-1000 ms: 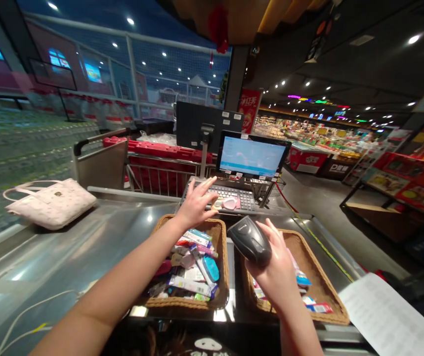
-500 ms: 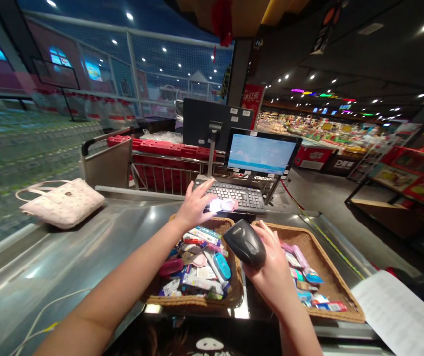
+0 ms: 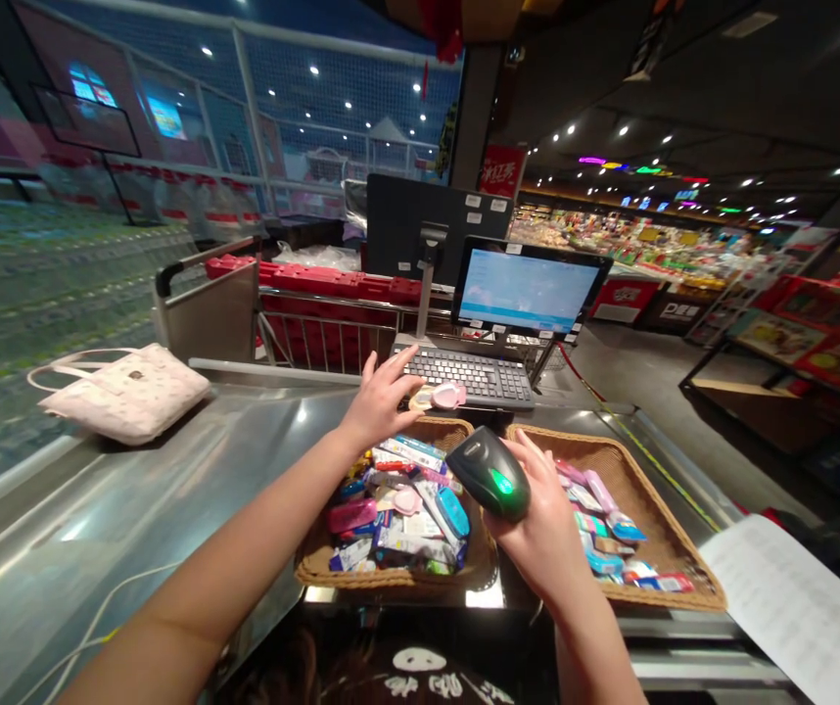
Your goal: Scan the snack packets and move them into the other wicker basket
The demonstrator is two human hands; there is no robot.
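My left hand (image 3: 380, 399) is stretched out at the left end of a black keyboard (image 3: 471, 375). Between its thumb and fingers it pinches a small pink and cream item (image 3: 447, 395), held just in front of the keys; its exact kind is unclear. My right hand (image 3: 541, 514) grips a black barcode scanner (image 3: 488, 473) with a green light showing on top. The scanner's head is aimed toward the pink item. Below my hands stands a wicker basket (image 3: 397, 580) of mixed small packages, including a blue case (image 3: 453, 512). A second wicker basket (image 3: 674, 519) with similar goods lies to the right.
Behind the keyboard stand a lit monitor (image 3: 530, 289) and a dark screen (image 3: 427, 230) seen from the back. A pale handbag (image 3: 130, 394) rests on the left of the metal counter (image 3: 244, 460). Printed paper (image 3: 794, 597) lies at right. A shopping cart (image 3: 317, 338) is beyond.
A green light has come on atop the scanner, and the bright white glare on the pink item is gone. Both hands keep nearly the same positions; the view has shifted slightly.
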